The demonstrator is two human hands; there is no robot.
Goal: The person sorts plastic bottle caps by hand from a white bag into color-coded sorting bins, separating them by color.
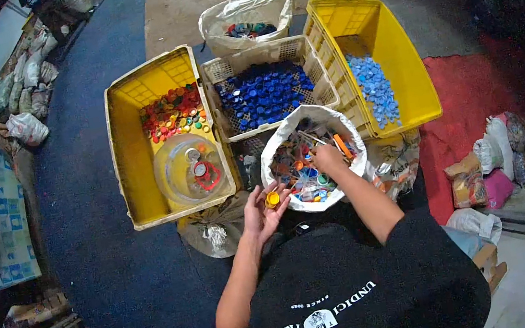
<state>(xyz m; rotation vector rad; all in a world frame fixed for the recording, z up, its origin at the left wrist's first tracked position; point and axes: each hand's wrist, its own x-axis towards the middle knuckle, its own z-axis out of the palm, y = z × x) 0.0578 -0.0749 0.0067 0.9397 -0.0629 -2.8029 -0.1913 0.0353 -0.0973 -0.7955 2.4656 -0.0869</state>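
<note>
My left hand [265, 211] is palm up at the near left rim of a white sack [268, 159], its fingers curled around a yellow bottle cap [272, 199]. Inside the sack lies a mix of coloured caps and plastic bits, among them an orange stick-like piece [343, 145] and a green cap [323, 179]. My right hand [327, 158] reaches into this sack from the right, fingers drawn together and pointing down into the mix. What those fingers grip is too small to make out.
Behind the sack stands a white crate [323, 70] of dark blue caps [265, 94]. A yellow crate [128, 151] at left holds red and yellow caps and a clear round container [175, 178]. Light blue caps [372, 86] fill part of the right yellow crate [413, 90]. Another sack [220, 14] stands behind.
</note>
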